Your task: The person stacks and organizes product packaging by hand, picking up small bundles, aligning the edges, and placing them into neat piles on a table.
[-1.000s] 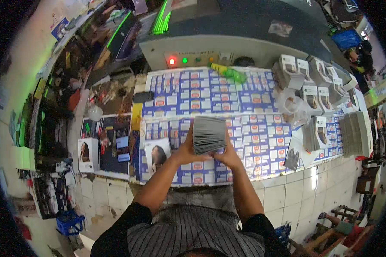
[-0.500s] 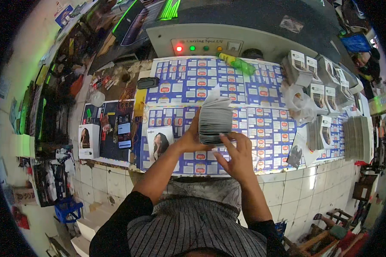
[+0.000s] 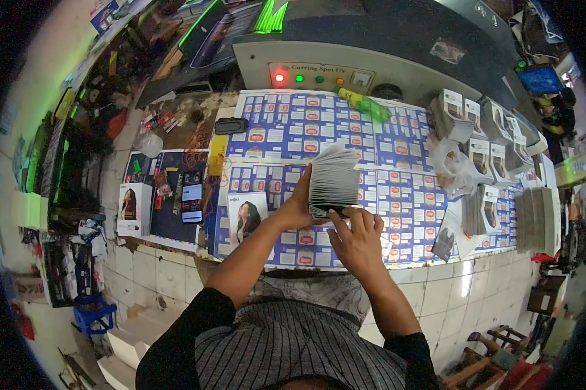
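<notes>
A thick stack of thin white cards or leaflets (image 3: 334, 185) is held above the table by my left hand (image 3: 296, 208), which is wrapped around its left side and underside. At the far end the leaves fan apart; nearer me they sit closer together, with dark edges at the bottom. The fingertips of my right hand (image 3: 359, 242) touch the stack's near end, thumb apart from the index finger. Just left of my left forearm lies a white box or card pile with a picture of a long-haired person (image 3: 247, 218).
Blue-and-white printed sheets (image 3: 273, 170) cover the table. Banded stacks of printed cards (image 3: 484, 162) and a plastic bag (image 3: 452, 166) stand at right. Behind are a green bottle (image 3: 371, 109) and a machine with lit buttons (image 3: 309, 77). A phone (image 3: 192, 197) and white box (image 3: 133, 209) lie left.
My right index finger has moved in against the near end of the stack, and the hand has come slightly lower. The far leaves are fanned a little differently. The whole view has shifted slightly.
</notes>
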Demonstrator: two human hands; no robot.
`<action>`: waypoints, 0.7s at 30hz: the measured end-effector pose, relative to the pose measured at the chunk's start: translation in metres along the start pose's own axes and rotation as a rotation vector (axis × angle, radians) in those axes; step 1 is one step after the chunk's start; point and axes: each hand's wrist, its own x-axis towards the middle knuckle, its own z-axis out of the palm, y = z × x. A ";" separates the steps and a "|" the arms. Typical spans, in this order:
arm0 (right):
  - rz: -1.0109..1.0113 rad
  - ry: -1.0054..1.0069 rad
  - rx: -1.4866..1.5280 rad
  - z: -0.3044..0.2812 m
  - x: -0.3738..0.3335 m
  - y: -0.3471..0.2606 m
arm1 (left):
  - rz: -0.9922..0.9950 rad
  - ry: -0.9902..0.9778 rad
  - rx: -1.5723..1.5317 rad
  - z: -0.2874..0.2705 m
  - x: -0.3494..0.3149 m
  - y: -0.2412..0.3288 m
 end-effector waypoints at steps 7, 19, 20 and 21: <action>0.064 -0.189 -0.043 0.001 0.016 0.004 | 0.091 -0.016 0.053 0.005 -0.002 -0.010; 0.180 -0.169 0.455 -0.025 0.023 0.026 | -0.098 -0.034 0.024 0.007 0.001 -0.012; 0.208 -0.141 0.406 -0.034 0.025 0.023 | -0.120 -0.048 0.033 0.006 0.002 -0.008; 0.237 -0.114 0.357 -0.041 0.026 0.022 | -0.120 -0.049 0.033 0.004 0.003 -0.004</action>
